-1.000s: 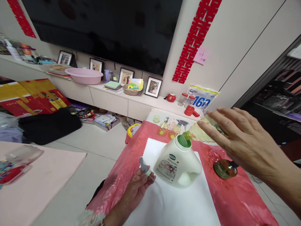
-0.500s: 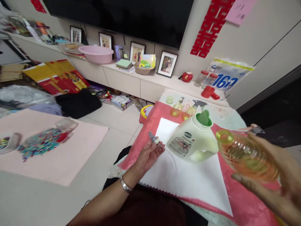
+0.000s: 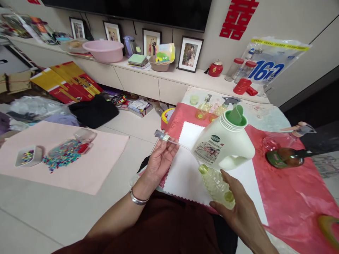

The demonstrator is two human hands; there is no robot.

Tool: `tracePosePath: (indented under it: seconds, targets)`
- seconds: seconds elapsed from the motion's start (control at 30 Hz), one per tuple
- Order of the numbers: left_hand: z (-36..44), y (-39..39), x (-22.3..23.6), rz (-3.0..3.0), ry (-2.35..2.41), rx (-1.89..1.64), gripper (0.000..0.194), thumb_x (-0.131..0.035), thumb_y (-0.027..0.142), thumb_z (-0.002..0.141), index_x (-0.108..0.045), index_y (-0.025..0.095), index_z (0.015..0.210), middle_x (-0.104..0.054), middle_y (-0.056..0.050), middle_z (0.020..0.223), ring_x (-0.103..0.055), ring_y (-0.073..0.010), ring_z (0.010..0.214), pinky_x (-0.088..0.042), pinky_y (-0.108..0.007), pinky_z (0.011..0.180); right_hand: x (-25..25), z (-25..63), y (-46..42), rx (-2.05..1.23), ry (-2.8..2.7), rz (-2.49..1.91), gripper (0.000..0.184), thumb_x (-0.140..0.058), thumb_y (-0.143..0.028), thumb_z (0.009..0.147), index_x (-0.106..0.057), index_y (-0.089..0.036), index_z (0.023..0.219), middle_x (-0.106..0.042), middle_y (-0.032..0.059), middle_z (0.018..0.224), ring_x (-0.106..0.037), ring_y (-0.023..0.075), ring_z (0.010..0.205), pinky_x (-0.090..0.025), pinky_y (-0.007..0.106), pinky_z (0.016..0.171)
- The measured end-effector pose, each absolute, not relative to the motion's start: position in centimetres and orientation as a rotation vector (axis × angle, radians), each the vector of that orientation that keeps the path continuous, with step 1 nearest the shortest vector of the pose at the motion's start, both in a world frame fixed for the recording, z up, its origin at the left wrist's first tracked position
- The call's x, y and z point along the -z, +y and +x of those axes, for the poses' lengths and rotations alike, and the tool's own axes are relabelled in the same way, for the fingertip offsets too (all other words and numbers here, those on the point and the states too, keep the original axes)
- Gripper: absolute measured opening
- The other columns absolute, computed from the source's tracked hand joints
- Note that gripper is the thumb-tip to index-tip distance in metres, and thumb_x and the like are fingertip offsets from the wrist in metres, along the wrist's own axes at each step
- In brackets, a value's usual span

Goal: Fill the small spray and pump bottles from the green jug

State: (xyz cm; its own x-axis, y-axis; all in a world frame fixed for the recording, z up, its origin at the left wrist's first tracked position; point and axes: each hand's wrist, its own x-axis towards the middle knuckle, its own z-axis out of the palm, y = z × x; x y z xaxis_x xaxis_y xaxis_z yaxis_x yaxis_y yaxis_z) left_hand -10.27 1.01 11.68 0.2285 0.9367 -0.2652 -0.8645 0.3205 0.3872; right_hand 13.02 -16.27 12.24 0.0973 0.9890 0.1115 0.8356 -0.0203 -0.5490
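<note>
My left hand (image 3: 162,157) is turned palm-up, fingers pinched around a grey plastic spray head (image 3: 161,135); its thin clear tube (image 3: 182,144) slants right, its end near the neck of a pale-yellow, ribbed, see-through plastic bottle (image 3: 215,185). My right hand (image 3: 239,203) curls around that bottle's lower part, tilting it with the open neck up and leftward; I cannot tell whether liquid is inside. Just beyond it, a white plastic jug (image 3: 239,144) with a green spout (image 3: 235,114) stands on the red-covered counter (image 3: 288,197). Far left, a small white bowl (image 3: 36,160) contains multicoloured beads (image 3: 28,157).
</note>
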Motion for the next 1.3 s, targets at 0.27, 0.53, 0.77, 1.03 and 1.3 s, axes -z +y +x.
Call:
tracePosePath:
  seconds: [0.27, 0.53, 0.77, 1.03, 1.3]
  targets:
    - [-9.3, -0.4, -11.6, 0.295, 0.449, -1.151, 0.029, -0.085, 0.017, 0.078, -0.071, 0.019, 0.103, -0.078, -0.003, 0.097, -0.075, -0.0179, 0.094, -0.061, -0.031, 0.09, -11.2, 12.7, -15.8, -0.534, -1.709, -1.864, 0.08, -0.067, -0.046, 0.087, -0.029, -0.039, 0.157, -0.047, -0.001, 0.142, -0.05, 0.0235, 0.125, -0.052, 0.04, 0.101]
    - [-7.0, -2.9, -11.5, 0.446, 0.475, -1.008, 0.048, -0.098, 0.031, 0.062, -0.078, 0.016, 0.103, -0.076, -0.005, 0.098, -0.071, -0.0181, 0.09, -0.051, -0.031, 0.089, -11.8, 10.6, -14.7, -0.502, -1.686, -1.781, 0.076, -0.066, -0.045, 0.09, -0.031, -0.036, 0.157, -0.041, 0.0017, 0.146, -0.048, 0.0225, 0.128, -0.051, 0.039, 0.104]
    - [-6.6, -3.3, -11.1, 0.478, 0.461, -0.982, 0.047, -0.097, 0.033, 0.063, -0.079, 0.017, 0.104, -0.077, -0.005, 0.094, -0.069, -0.0208, 0.096, -0.045, -0.034, 0.096, -12.0, 9.7, -14.6, -0.476, -1.67, -1.767, 0.071, -0.064, -0.044, 0.093, -0.032, -0.033, 0.156, -0.046, -0.0007, 0.143, -0.052, 0.0164, 0.124, -0.053, 0.028, 0.101]
    - [-6.7, -3.0, -11.0, 0.532, 0.457, -0.981, 0.047, -0.095, 0.035, 0.065, -0.079, 0.017, 0.105, -0.077, -0.005, 0.092, -0.069, -0.0229, 0.098, -0.044, -0.037, 0.1, -11.6, 9.9, -15.1, -0.48, -1.655, -1.742, 0.067, -0.064, -0.046, 0.096, -0.036, -0.028, 0.154, -0.05, 0.0015, 0.141, -0.055, 0.0167, 0.121, -0.054, 0.026, 0.097]
    - [-7.5, -2.6, -11.5, 0.525, 0.415, -0.92, 0.04, -0.095, 0.033, 0.067, -0.079, 0.016, 0.099, -0.078, -0.006, 0.098, -0.071, -0.0219, 0.095, -0.046, -0.037, 0.097, -10.5, 10.2, -15.4, -1.004, -1.326, -1.484, 0.065, -0.068, -0.049, 0.097, -0.042, -0.027, 0.152, -0.051, 0.0072, 0.143, -0.056, 0.0241, 0.125, -0.054, 0.032, 0.099]
